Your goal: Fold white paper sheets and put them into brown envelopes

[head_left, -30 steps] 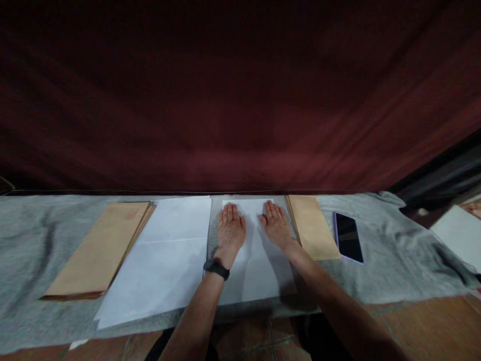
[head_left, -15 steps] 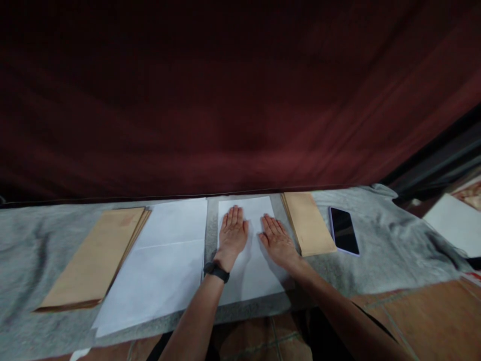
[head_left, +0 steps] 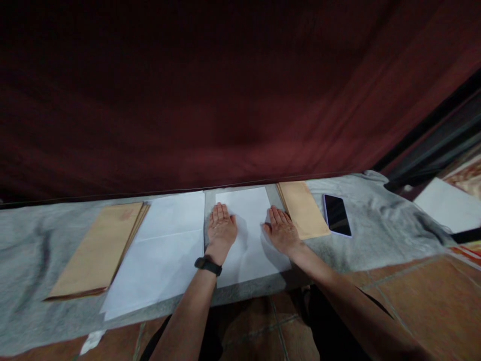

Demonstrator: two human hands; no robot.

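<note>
A white sheet of paper (head_left: 248, 210) lies on the grey cloth (head_left: 33, 240) in front of me. My left hand (head_left: 221, 228), with a black band on the wrist, rests flat on the sheet's left side, fingers stretched out. My right hand (head_left: 281, 229) lies flat on the sheet's right edge, fingers together and extended. Neither hand holds anything.
Left of the sheet lies a larger stack of white paper (head_left: 161, 250), then a pile of brown envelopes (head_left: 99, 248). To the right are more brown envelopes (head_left: 302, 208) and a dark phone (head_left: 336, 214). A dark red curtain (head_left: 225, 100) hangs behind. Tiled floor (head_left: 413, 286) lies below.
Both hands have slid apart across the white sheet, the left toward its left edge and the right toward its right edge. The view has tilted and shifted slightly.
</note>
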